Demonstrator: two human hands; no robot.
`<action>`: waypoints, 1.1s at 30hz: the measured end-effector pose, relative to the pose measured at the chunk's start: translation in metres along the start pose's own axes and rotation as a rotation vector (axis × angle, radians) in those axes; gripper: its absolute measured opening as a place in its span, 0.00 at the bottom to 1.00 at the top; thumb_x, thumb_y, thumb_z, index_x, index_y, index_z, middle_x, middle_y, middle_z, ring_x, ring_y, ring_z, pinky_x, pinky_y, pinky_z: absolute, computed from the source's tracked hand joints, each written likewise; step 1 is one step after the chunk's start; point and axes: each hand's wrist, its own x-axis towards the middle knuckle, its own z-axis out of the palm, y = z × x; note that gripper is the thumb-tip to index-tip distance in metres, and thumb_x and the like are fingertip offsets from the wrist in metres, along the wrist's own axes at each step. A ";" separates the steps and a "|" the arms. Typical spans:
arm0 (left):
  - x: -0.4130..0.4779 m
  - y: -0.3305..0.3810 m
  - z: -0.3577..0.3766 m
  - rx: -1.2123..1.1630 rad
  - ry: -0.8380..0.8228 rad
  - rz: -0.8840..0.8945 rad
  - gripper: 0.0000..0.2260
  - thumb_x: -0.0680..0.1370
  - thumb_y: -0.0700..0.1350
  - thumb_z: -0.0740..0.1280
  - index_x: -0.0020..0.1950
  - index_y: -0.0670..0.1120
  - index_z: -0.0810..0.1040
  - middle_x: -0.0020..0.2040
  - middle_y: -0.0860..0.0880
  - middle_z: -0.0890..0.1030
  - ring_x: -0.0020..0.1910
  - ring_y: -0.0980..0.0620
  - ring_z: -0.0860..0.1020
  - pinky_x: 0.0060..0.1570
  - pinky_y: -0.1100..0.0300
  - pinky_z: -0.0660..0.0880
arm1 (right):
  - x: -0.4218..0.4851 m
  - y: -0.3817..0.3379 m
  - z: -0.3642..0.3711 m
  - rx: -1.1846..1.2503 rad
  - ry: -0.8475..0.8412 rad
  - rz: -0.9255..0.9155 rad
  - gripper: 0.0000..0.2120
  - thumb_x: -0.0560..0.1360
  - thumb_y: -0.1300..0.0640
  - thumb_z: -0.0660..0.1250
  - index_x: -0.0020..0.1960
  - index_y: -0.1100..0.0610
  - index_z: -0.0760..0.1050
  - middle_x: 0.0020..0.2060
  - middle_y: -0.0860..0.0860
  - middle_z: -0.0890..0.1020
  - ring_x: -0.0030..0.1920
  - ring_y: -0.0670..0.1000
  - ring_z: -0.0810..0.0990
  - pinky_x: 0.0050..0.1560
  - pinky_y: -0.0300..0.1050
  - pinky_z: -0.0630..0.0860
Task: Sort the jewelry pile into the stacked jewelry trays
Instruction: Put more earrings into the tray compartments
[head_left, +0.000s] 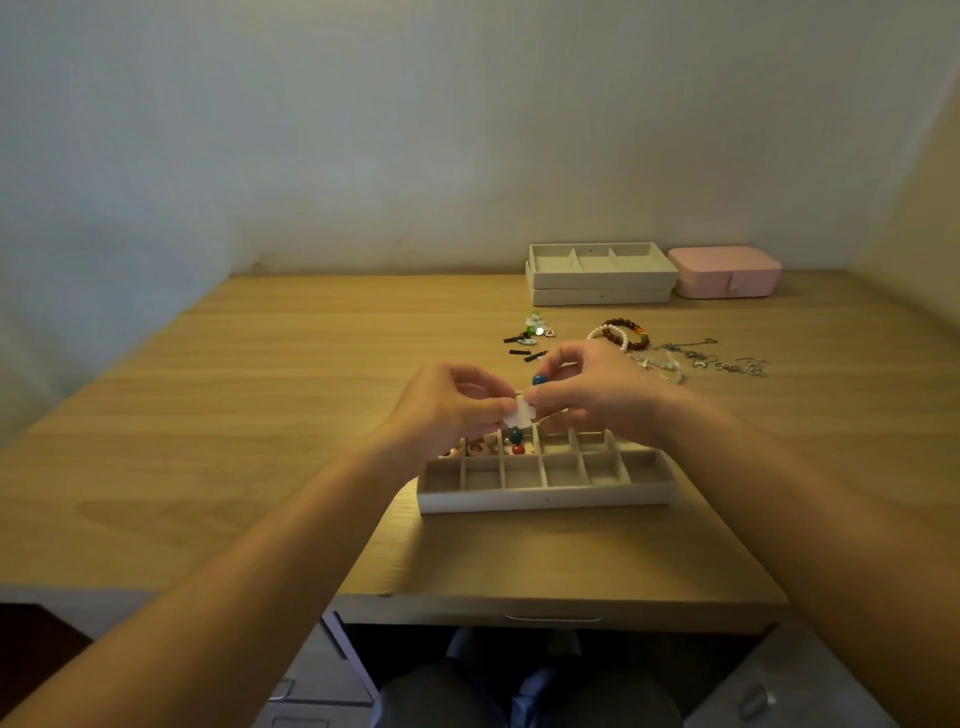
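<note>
**Head view.** A small white card (518, 414) is pinched by the left hand (457, 410) above the back rows of the compartment tray (545, 496). The right hand (589, 397) is closed at the card's right side, and a blue-beaded piece (540, 380) is gripped at its fingertips. It is judged that the piece is being parted from its backing card directly over the tray, so that it can be dropped straight into a cell.

Two beads (516, 436), one blue and one red, are seen in a back cell. Items in the cells to the left are partly covered by the left hand and cannot be identified.

The pile is spread on the desk (234, 415) beyond the hands:
- earrings (531, 335);
- beaded bracelets (623, 335);
- silver chains (711, 361), partly masked by the right hand.

Two stacked trays (597, 286) are set at the back beside a pink box (724, 273), and are judged to be reserved for other categories. The join between piece and card is too small to be made out.
</note>
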 end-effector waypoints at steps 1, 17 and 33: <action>0.000 -0.001 0.001 0.024 0.002 0.005 0.06 0.72 0.36 0.77 0.47 0.42 0.84 0.43 0.43 0.86 0.42 0.48 0.85 0.46 0.57 0.82 | 0.001 0.002 0.000 -0.017 0.004 -0.003 0.15 0.72 0.67 0.76 0.56 0.64 0.76 0.49 0.61 0.84 0.46 0.57 0.88 0.45 0.49 0.85; -0.003 -0.004 -0.004 -0.509 -0.179 -0.173 0.12 0.78 0.30 0.61 0.58 0.33 0.81 0.51 0.39 0.83 0.44 0.51 0.82 0.43 0.65 0.81 | 0.001 0.004 0.004 0.225 0.014 -0.093 0.11 0.74 0.65 0.74 0.53 0.60 0.75 0.48 0.57 0.85 0.46 0.56 0.88 0.41 0.45 0.83; 0.001 -0.002 0.003 0.464 0.048 0.129 0.04 0.79 0.48 0.69 0.51 0.53 0.83 0.44 0.53 0.85 0.44 0.55 0.82 0.43 0.58 0.80 | 0.005 0.009 -0.003 -0.113 0.046 -0.090 0.12 0.71 0.67 0.77 0.52 0.62 0.78 0.46 0.60 0.86 0.44 0.56 0.88 0.42 0.47 0.85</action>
